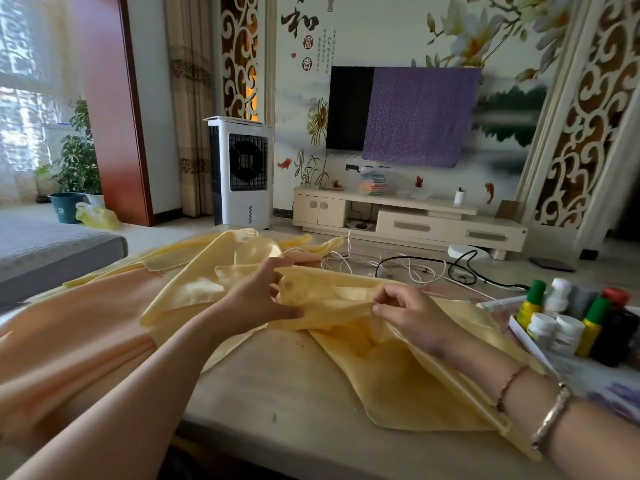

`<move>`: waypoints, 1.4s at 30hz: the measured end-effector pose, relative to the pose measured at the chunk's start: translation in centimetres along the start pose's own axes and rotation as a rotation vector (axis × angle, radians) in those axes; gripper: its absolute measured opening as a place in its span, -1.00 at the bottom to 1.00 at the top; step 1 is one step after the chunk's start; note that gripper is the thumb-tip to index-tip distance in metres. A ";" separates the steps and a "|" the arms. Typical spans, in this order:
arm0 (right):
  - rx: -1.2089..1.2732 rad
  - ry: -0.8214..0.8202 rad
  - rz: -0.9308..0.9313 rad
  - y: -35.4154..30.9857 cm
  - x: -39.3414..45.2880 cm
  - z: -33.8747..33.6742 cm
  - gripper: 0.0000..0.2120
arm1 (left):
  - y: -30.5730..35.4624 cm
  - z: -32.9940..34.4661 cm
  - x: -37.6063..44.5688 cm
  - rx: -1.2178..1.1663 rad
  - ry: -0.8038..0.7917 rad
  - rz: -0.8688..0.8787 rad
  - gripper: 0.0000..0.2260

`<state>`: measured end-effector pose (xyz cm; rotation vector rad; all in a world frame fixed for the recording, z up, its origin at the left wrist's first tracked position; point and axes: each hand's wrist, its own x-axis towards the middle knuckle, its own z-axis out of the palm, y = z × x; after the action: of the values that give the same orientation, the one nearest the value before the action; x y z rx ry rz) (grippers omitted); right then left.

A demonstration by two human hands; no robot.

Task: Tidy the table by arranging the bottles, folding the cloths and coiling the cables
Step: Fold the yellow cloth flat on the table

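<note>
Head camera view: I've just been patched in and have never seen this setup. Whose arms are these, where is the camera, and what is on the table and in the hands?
There is no machine here. A person wears one wide-angle camera on the head, looking forward and down, so the two bare arms coming in from the bottom are that person's own.

The left hand and the right hand both pinch the same yellow cloth, which lies crumpled and unfolded across the table. A peach cloth is spread at the left side.

Behind the cloth, white cables and a black cable lie in a loose tangle, not coiled. At the right edge a group of small bottles stands together in a white tray.

Beyond the table is a living room with a television and a cabinet.
</note>
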<state>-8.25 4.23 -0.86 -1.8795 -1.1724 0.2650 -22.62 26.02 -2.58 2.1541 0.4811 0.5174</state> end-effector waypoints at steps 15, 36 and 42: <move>0.088 0.072 0.022 0.7 0.4 -0.1 -0.82 | 0.6 -2.3 0.2 -0.978 0.156 -0.220 -0.87; -0.225 0.049 -0.065 0.0 4.8 2.6 -0.87 | -4.4 -2.4 1.5 0.412 0.163 -0.330 -0.72; -0.490 -0.056 0.145 1.9 10.0 4.8 -0.79 | -3.3 -0.5 3.7 0.461 0.248 -0.214 -0.71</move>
<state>-4.52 14.73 -2.57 -2.4026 -1.2168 0.1148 -20.27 30.14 -4.28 2.4407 1.0415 0.5989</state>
